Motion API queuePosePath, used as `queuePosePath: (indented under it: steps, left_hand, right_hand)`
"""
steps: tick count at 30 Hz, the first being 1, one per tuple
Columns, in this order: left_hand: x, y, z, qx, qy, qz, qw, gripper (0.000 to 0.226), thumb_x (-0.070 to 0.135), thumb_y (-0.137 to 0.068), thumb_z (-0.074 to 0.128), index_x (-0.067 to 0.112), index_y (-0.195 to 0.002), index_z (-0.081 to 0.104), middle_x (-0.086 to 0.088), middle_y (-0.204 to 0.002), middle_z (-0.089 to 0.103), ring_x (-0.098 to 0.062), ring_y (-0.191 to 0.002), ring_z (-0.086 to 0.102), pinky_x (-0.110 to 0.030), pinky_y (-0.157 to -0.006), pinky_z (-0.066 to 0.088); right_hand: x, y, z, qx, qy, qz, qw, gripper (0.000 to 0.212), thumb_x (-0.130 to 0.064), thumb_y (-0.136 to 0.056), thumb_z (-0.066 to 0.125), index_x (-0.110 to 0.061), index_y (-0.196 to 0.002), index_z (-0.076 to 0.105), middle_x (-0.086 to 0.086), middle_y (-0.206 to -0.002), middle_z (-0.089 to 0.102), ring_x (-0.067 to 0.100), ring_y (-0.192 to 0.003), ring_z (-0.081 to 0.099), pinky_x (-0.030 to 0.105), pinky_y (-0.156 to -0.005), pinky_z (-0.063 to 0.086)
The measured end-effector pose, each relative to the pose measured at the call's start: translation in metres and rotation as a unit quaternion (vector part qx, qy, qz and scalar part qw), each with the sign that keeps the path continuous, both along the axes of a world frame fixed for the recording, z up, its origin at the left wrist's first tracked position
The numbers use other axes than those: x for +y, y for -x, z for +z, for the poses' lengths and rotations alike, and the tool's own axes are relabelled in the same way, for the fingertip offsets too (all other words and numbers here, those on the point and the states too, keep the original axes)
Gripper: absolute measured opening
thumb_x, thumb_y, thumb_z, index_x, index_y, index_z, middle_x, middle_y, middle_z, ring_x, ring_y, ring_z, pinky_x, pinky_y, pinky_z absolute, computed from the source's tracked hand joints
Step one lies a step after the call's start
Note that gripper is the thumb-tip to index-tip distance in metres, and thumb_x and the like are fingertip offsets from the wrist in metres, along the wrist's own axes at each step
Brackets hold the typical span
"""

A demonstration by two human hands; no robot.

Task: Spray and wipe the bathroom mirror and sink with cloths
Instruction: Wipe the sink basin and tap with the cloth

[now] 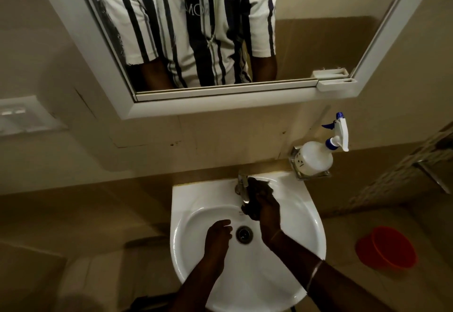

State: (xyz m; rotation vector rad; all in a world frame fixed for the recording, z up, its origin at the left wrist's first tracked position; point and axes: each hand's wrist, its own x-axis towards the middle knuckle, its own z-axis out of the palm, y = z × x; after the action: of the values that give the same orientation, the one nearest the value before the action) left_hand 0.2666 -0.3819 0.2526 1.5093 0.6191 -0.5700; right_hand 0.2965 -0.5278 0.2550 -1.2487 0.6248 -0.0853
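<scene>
A white sink (301,226) fills the lower middle of the view, with a drain (244,234) at its bottom and a chrome tap (241,186) at its back rim. My right hand (268,210) grips a dark cloth (257,189) bunched against the right side of the tap. My left hand (218,234) rests inside the basin just left of the drain, fingers loosely curled, holding nothing. Above hangs the white-framed mirror (220,105), showing a striped shirt. A white spray bottle (316,156) with blue trigger lies on a wall holder to the right of the sink.
A red bucket (387,248) stands on the floor at the right. A white switch plate (19,115) sits on the left wall. A small white shelf piece (337,85) juts from the mirror's lower right corner. Beige tiled walls surround the sink.
</scene>
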Motion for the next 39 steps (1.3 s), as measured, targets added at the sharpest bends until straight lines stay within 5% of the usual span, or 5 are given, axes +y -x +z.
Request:
queuePosePath:
  steps: [4, 11, 23, 30, 39]
  left_hand:
    - [0.000, -0.005, 0.006, -0.014, 0.008, 0.013, 1.000, 0.023, 0.014, -0.103, 0.051, 0.020, -0.118, 0.067, -0.005, -0.113, 0.071, -0.021, -0.102, 0.066, -0.027, -0.074, 0.049]
    - [0.007, -0.010, 0.006, -0.023, 0.007, 0.011, 1.000, 0.023, 0.013, -0.101, 0.051, 0.026, -0.110, 0.069, -0.001, -0.109, 0.072, -0.020, -0.104, 0.067, -0.028, -0.078, 0.049]
    - [0.006, -0.006, 0.010, -0.021, 0.015, 0.020, 0.999, 0.022, 0.015, -0.103, 0.051, 0.024, -0.113, 0.069, -0.002, -0.112, 0.071, -0.020, -0.105, 0.066, -0.028, -0.078, 0.050]
    - [0.005, -0.005, 0.013, -0.023, 0.011, 0.012, 1.000, 0.025, 0.013, -0.102, 0.049, 0.025, -0.112, 0.069, -0.001, -0.111, 0.072, -0.022, -0.108, 0.066, -0.028, -0.082, 0.049]
    - [0.014, 0.007, 0.006, -0.001, 0.027, 0.028, 0.999, 0.028, 0.011, -0.101, 0.047, 0.022, -0.113, 0.070, -0.004, -0.112, 0.072, -0.023, -0.107, 0.067, -0.028, -0.079, 0.049]
  right_hand:
    - [0.003, -0.037, 0.009, 0.074, -0.008, 0.038, 0.997, 0.015, -0.030, -0.105, 0.056, -0.023, -0.112, 0.067, 0.005, -0.105, 0.072, 0.025, -0.089, 0.068, 0.031, -0.064, 0.056]
    - [-0.016, -0.085, 0.016, 0.094, -0.084, 0.112, 0.986, 0.036, -0.034, -0.104, 0.046, -0.010, -0.084, 0.064, 0.018, -0.077, 0.057, 0.031, -0.062, 0.060, 0.036, -0.060, 0.050]
    - [-0.027, -0.056, 0.006, 0.069, -0.104, 0.100, 0.987, 0.049, -0.034, -0.105, 0.036, -0.002, -0.122, 0.068, 0.031, -0.108, 0.071, 0.046, -0.092, 0.069, 0.055, -0.075, 0.060]
    - [-0.018, -0.094, 0.033, 0.092, -0.031, 0.109, 0.989, 0.034, -0.023, -0.103, 0.042, -0.010, -0.090, 0.071, 0.012, -0.079, 0.069, 0.028, -0.066, 0.063, 0.030, -0.058, 0.051]
    - [-0.019, -0.113, 0.038, 0.122, -0.005, 0.137, 0.983, 0.028, -0.022, -0.098, 0.048, -0.013, -0.077, 0.064, 0.008, -0.069, 0.063, 0.023, -0.061, 0.058, 0.031, -0.058, 0.045]
